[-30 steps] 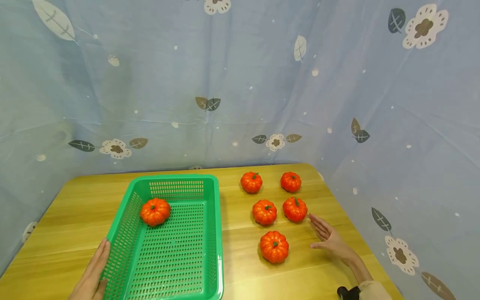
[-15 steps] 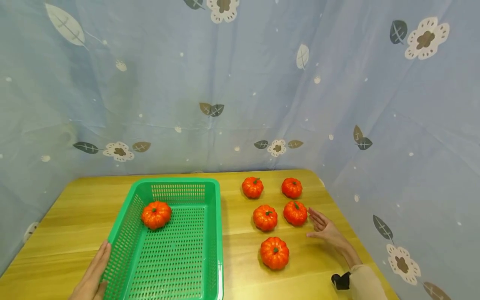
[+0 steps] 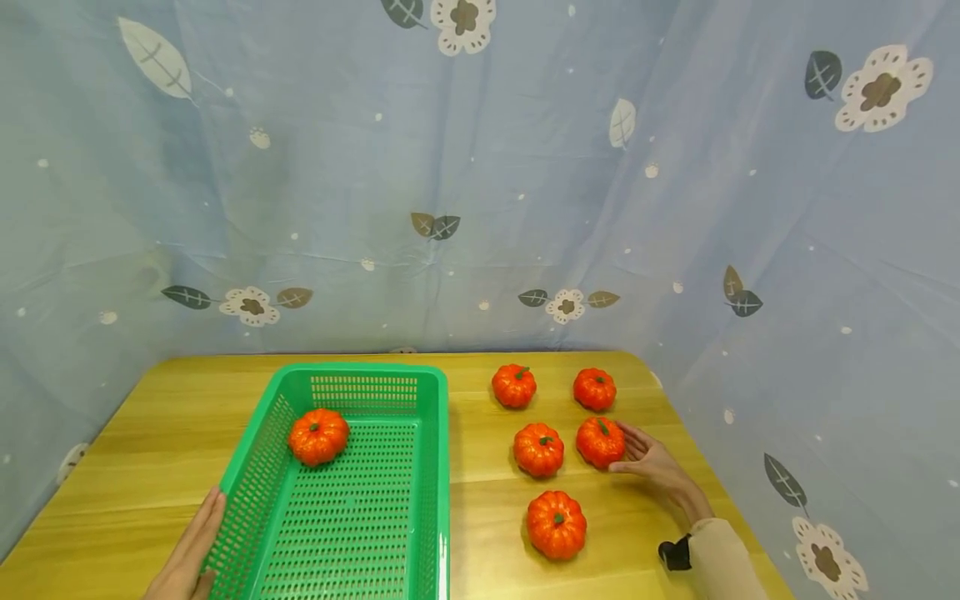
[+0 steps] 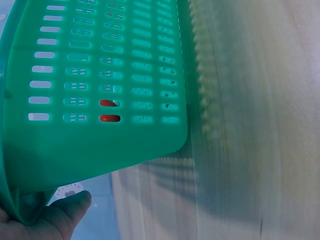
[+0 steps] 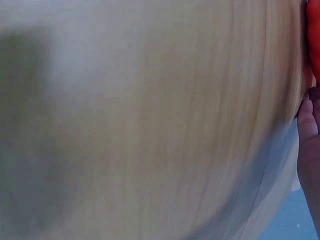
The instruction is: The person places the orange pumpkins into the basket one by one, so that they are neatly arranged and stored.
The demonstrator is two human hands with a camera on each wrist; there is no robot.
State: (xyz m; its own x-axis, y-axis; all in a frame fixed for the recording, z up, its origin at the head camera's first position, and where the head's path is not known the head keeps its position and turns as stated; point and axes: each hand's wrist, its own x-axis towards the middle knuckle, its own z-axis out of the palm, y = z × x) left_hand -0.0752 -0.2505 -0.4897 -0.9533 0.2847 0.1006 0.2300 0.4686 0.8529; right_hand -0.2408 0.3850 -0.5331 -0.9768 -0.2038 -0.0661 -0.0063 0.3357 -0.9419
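On the right side of the bench (image 3: pixel 487 542), a small orange pumpkin (image 3: pixel 599 443) sits stem up, just inside the reach of the right grip (image 3: pixel 651 463). The fingers lie along its right side, toward the far edge, and the thumb points at its near right side. Thumb and fingers are spread apart, with the pumpkin at the mouth of the gap between them. Whether the skin touches it I cannot tell; the right wrist view catches only a red edge of a pumpkin beside the fingertips.

Left of this pumpkin, and near it, sits a second pumpkin (image 3: pixel 538 451). Behind them are a third pumpkin (image 3: pixel 513 387) on the left and a fourth pumpkin (image 3: pixel 595 389) on the right. Nearest the person is a fifth pumpkin (image 3: pixel 557 525), well apart from the right grip.

At the left, a green basket (image 3: pixel 367 368) stands upright with a sixth pumpkin (image 3: pixel 318 437) in its far left corner. The left grip (image 3: pixel 186 554) rests against the basket's left rim, fingers straight and pressed together, the thumb apart from them.

Behind the bench hangs a blue curtain (image 3: pixel 330 167) with flowers and leaves. A pale sleeve (image 3: pixel 723 558) covers the right forearm.
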